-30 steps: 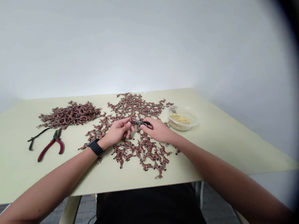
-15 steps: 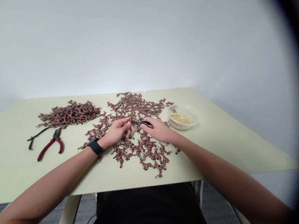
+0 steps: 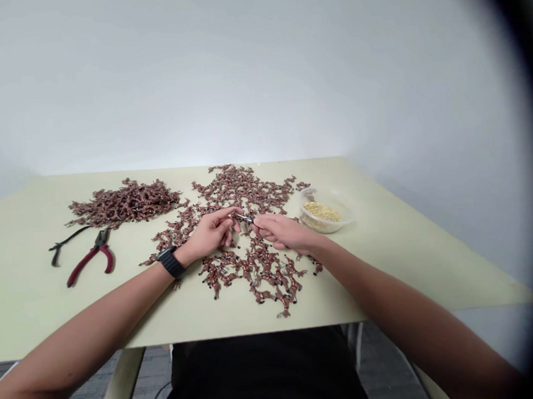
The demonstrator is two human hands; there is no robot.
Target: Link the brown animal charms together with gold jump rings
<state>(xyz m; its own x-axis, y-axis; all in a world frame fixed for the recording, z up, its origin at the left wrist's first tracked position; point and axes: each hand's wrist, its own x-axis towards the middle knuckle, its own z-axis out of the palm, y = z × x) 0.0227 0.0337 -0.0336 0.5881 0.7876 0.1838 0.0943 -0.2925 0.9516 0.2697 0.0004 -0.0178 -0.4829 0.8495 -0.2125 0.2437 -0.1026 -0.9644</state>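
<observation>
My right hand (image 3: 284, 230) is closed round small dark-handled pliers (image 3: 246, 218), their metal jaws pointing left. The jaw tips meet the fingertips of my left hand (image 3: 211, 233), which wears a black watch (image 3: 170, 262) at the wrist. The left thumb and fingers are pinched together on something small that I cannot make out. Under and around both hands lie many small brown animal figurines (image 3: 272, 276), apparently horses, spread over the pale table (image 3: 329, 287).
A dense heap of the same figurines (image 3: 126, 203) lies at the left. In front of it are red-handled pliers (image 3: 89, 259) and a thin black tool (image 3: 57, 248). To the right stands a clear round tub (image 3: 347, 214) with small gold-coloured pieces (image 3: 321, 211). A white wall rises behind.
My right hand has rolled over, turning the pliers so that their handles are now mostly hidden in the fingers. My left hand has stayed almost still.
</observation>
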